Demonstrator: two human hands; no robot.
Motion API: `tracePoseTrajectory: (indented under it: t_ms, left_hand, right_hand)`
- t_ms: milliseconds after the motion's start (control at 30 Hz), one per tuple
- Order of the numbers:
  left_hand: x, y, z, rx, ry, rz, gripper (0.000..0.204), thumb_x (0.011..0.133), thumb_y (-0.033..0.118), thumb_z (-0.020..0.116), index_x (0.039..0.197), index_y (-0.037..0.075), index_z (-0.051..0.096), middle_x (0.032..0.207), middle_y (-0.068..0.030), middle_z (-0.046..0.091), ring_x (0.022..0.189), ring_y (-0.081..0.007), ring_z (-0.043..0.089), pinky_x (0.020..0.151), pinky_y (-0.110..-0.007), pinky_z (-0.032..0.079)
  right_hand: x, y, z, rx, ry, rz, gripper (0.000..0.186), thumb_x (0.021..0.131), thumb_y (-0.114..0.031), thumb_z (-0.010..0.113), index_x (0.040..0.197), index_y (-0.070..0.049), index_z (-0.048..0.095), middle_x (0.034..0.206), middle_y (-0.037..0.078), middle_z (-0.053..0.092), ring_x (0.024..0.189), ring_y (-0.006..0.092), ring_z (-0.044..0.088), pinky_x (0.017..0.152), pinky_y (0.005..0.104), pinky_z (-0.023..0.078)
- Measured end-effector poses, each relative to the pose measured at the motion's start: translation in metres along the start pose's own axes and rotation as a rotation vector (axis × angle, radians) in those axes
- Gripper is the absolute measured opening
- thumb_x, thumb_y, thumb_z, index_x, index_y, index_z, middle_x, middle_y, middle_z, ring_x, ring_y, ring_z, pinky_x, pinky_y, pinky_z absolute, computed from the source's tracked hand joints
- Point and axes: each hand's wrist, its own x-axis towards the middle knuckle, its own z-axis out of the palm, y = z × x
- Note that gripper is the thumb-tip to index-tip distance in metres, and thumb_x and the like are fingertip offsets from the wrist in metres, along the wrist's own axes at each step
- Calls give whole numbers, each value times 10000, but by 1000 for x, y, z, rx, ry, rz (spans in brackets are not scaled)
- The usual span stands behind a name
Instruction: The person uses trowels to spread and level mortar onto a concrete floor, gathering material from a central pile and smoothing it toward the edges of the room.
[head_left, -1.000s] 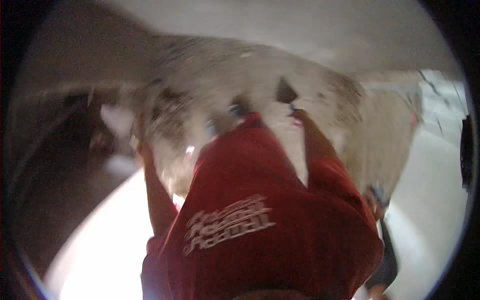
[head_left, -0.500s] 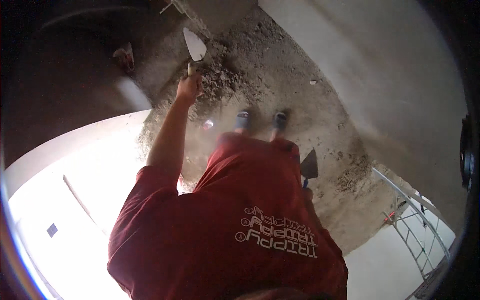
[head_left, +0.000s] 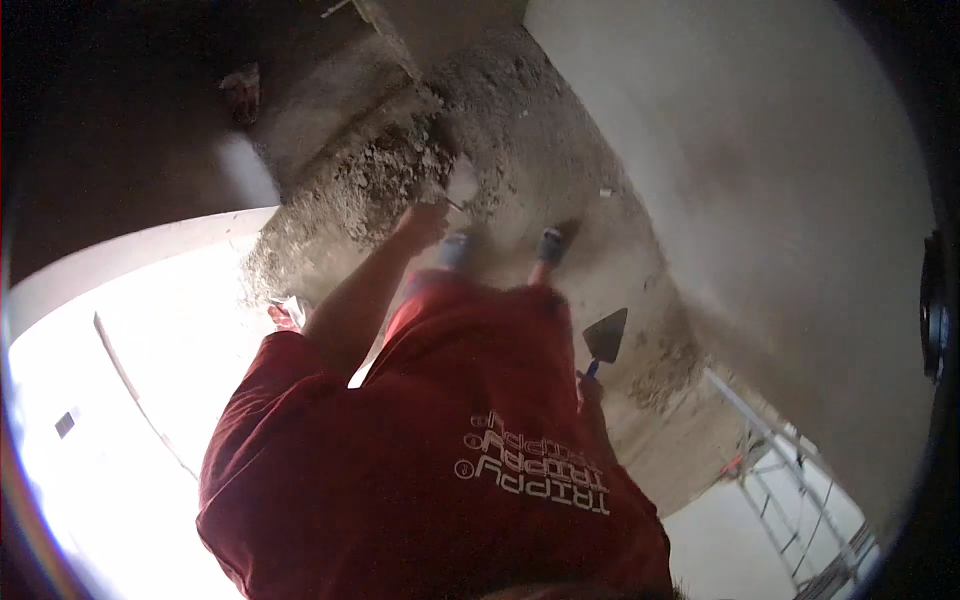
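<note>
My left hand [head_left: 425, 220] is closed round the handle of a trowel, whose pale, blurred blade [head_left: 460, 180] is just in front of my left foot, beside grey rubble [head_left: 385, 170] heaped along the edge of the floor. On my right side, my right hand [head_left: 588, 390], partly hidden by my red shirt, grips a second trowel [head_left: 606, 332] with a blue handle and a dark pointed blade held out over the dusty floor. Both my feet, in dark sandals [head_left: 550, 240], stand on that floor between the rubble and a plain wall.
A pale wall [head_left: 770, 180] runs along the right, with a metal ladder-like frame [head_left: 790, 470] at lower right. A red and white bag [head_left: 285, 312] lies left of my left forearm. A dark wall [head_left: 150, 120] and a brightly lit white surface [head_left: 110, 410] are on the left.
My left hand and its trowel have come down and inward from the upper left towards my feet. My right hand still holds its trowel by my side.
</note>
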Motion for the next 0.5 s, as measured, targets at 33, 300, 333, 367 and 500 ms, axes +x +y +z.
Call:
tracePoseTrajectory:
  t_ms: [33, 300, 333, 367, 500]
  left_hand:
    - [8, 22, 11, 5, -54, 77, 316, 932, 327, 611, 1057, 37, 624, 800, -65, 610, 580, -159, 554, 474, -305, 468]
    - [16, 114, 87, 665, -251, -250, 458, 935, 423, 525, 1134, 23, 625, 991, -149, 661, 814, -273, 637, 704, -442, 507]
    - [5, 116, 98, 644, -212, -286, 476, 936, 435, 514, 1144, 21, 625, 1015, -160, 668, 844, -288, 647, 733, -459, 512]
    - [0, 125, 111, 583, -167, -285, 495, 936, 447, 503, 1153, 20, 625, 1038, -170, 674, 873, -302, 657, 761, -476, 516]
    - [-27, 172, 131, -72, 131, -183, 563, 910, 516, 539, 1171, 25, 620, 1060, -186, 676, 918, -299, 663, 776, -479, 517]
  right_hand:
    - [7, -22, -10, 20, -9, -1, 255, 993, -247, 536, 1144, -52, 601, 577, -12, 331, 470, 118, 316, 449, 320, 234]
    - [62, -259, -16, -33, -563, 156, 372, 973, -311, 544, 666, -141, 420, 522, -22, 361, 399, 135, 344, 376, 283, 305]
    - [48, -288, -3, -142, -592, 102, 394, 974, -337, 542, 655, -146, 409, 513, -24, 358, 396, 132, 345, 374, 275, 309]
    - [35, -315, 6, -238, -609, 31, 417, 975, -363, 539, 644, -152, 399, 504, -27, 355, 393, 130, 347, 371, 268, 312]
    - [-21, -411, 61, -140, -476, 68, 467, 974, -426, 558, 603, -200, 385, 488, -70, 394, 367, 48, 373, 337, 188, 316]
